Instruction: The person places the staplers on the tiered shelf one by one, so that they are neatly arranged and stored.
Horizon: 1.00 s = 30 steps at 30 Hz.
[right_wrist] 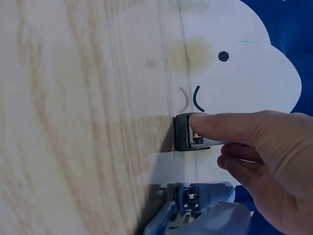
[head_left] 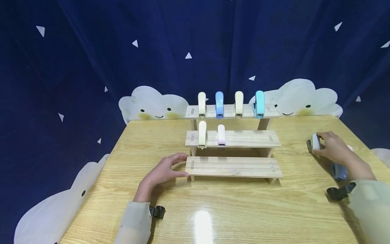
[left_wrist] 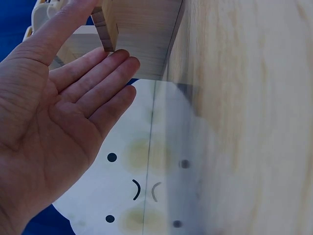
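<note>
At the table (head_left: 243, 210), right hand (head_left: 336, 149) pinches a white-topped stapler (head_left: 315, 141) — likely grasping step, steady lift needed next; left hand (head_left: 164, 168) relaxed, empty.

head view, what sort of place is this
Probably a staged tabletop recording spot: a wood-grain table bearing a three-tier wooden rack with staplers, backed by a navy cloud-print curtain.

Worktop (head_left: 243, 206): bright in head view, dimmer and greyer in both wrist views.
Glare (head_left: 203, 227): white patch near head view's bottom edge.
Sleeves (head_left: 134, 220): shadows inward.
Held stapler (right_wrist: 182, 132): shadow beside it.
Cloud (left_wrist: 122, 186): hazily mirrored in worktop.
</note>
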{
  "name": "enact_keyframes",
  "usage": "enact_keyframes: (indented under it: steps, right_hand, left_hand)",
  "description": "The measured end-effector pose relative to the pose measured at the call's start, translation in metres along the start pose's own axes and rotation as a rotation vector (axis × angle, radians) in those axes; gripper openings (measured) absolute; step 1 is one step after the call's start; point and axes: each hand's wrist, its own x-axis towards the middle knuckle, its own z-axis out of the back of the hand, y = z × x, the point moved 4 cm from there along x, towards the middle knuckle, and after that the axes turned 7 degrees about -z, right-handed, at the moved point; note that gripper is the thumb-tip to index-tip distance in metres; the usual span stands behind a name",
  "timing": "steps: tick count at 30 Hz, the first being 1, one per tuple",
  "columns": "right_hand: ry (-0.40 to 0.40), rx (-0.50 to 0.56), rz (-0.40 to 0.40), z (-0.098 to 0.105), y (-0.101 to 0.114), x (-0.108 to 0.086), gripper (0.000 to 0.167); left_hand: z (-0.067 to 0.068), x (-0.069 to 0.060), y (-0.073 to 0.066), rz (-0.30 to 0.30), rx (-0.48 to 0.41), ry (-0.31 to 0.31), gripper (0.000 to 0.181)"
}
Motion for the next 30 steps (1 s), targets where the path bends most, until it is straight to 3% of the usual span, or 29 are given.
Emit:
enact_keyframes:
  steps: [10, 20, 26, 30]
  right_hand:
    - [-0.006, 0.039, -0.048, 0.002, -0.004, 0.001, 0.073]
    - [-0.113, 0.021, 0.003, 0.001, 0.002, -0.003, 0.071]
    - [-0.143, 0.121, -0.027, 0.001, 0.009, -0.009, 0.078]
    - [-0.203, 0.192, -0.022, 0.007, 0.017, -0.013, 0.074]
  left_hand:
    - [0.002, 0.003, -0.002, 0.006, -0.007, 0.000, 0.077]
    - [0.002, 0.002, -0.001, 0.009, -0.001, 0.000, 0.079]
    - [0.000, 0.001, -0.002, 0.017, -0.004, -0.004, 0.078]
    - [0.000, 0.001, -0.001, 0.016, -0.005, -0.006, 0.078]
